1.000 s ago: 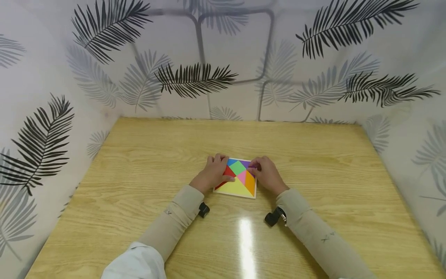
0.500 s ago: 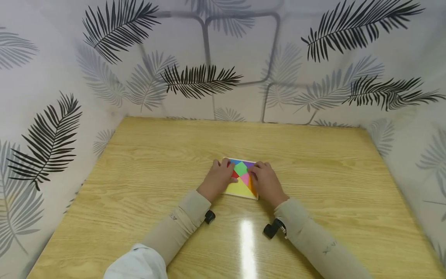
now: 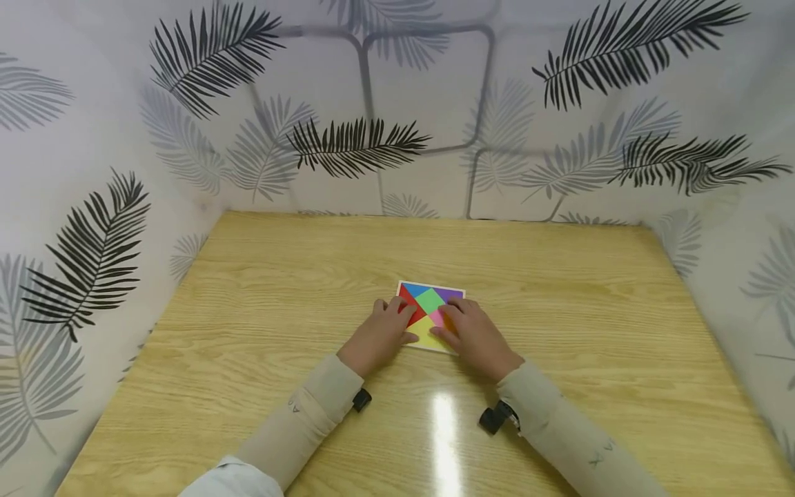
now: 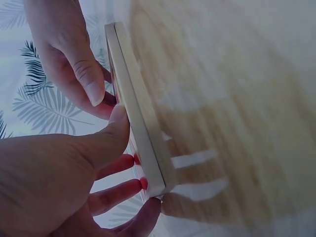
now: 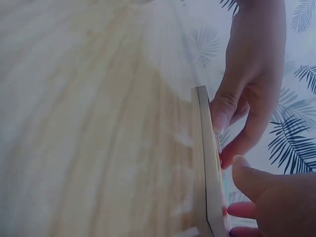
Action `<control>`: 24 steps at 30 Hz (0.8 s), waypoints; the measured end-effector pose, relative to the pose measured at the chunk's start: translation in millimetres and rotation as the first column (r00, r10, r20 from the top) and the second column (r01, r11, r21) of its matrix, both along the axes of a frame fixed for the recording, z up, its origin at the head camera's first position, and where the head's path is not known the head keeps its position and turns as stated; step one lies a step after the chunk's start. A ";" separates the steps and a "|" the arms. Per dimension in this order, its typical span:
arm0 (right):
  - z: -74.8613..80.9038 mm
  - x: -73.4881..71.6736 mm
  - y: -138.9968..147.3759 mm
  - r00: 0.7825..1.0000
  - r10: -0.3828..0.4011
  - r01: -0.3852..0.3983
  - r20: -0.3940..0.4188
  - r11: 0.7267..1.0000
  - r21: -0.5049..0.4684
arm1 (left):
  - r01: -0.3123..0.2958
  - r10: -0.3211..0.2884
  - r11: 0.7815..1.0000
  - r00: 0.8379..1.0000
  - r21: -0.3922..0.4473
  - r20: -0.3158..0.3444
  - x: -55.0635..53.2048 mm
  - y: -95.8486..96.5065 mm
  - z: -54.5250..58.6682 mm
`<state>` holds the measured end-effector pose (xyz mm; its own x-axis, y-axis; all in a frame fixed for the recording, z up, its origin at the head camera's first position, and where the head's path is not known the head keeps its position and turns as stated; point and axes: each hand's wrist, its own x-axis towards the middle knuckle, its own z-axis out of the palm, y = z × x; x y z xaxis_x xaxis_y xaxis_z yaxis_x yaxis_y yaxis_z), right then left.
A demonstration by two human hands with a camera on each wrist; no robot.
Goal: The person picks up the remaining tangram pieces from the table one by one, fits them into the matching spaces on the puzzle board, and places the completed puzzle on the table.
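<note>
A tangram puzzle lies flat in its square pale tray (image 4: pixel 140 133) on the table. Its coloured pieces fit together, among them green (image 3: pixel 430 301), blue (image 3: pixel 417 288), yellow (image 3: pixel 425 337) and purple (image 3: pixel 452 294) ones. On the left side my left hand (image 3: pixel 380 333) touches the red piece (image 3: pixel 406 295) with its fingertips, the thumb over the near edge. My right hand (image 3: pixel 477 338) lies over the right side, its fingers by the pink piece (image 3: pixel 437 317) and its thumb above the yellow one. It hides most of the orange piece.
The wooden table (image 3: pixel 279 276) extends around the puzzle on all sides. A leaf-patterned cloth (image 3: pixel 422 179) hangs behind it and at both sides. Each wrist carries a small black camera (image 3: pixel 491 420).
My right hand has slid from the purple corner down over the orange and pink pieces, its thumb now spread. My left hand has come down from the top left corner along the red piece.
</note>
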<state>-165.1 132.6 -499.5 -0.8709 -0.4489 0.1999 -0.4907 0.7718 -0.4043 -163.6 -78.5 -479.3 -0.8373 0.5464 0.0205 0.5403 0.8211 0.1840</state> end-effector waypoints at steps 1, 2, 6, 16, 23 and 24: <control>1.1 1.9 1.4 1.000 0.011 -0.011 0.010 1.000 -0.008 | 0.001 -0.001 1.000 1.000 0.000 0.018 1.4 -0.4 0.6; 2.3 4.3 2.8 1.000 0.027 -0.026 0.017 1.000 -0.013 | 0.002 -0.002 1.000 0.999 0.004 0.035 2.4 -0.8 1.2; 5.7 12.9 8.1 0.992 0.122 -0.122 0.039 0.992 -0.023 | 0.013 -0.013 1.000 0.998 0.004 0.054 5.7 -0.3 1.7; 8.7 15.5 10.5 0.983 0.182 -0.182 0.015 0.983 0.017 | 0.037 -0.037 0.999 0.999 0.014 0.027 8.1 5.3 1.7; 10.5 15.1 11.0 0.981 0.193 -0.193 0.001 0.981 0.002 | 0.050 -0.051 0.998 0.998 0.025 0.022 4.6 2.4 1.2; 10.4 14.8 11.1 0.982 0.190 -0.190 -0.010 0.982 0.001 | 0.050 -0.051 0.998 0.999 0.032 0.019 3.7 1.7 1.7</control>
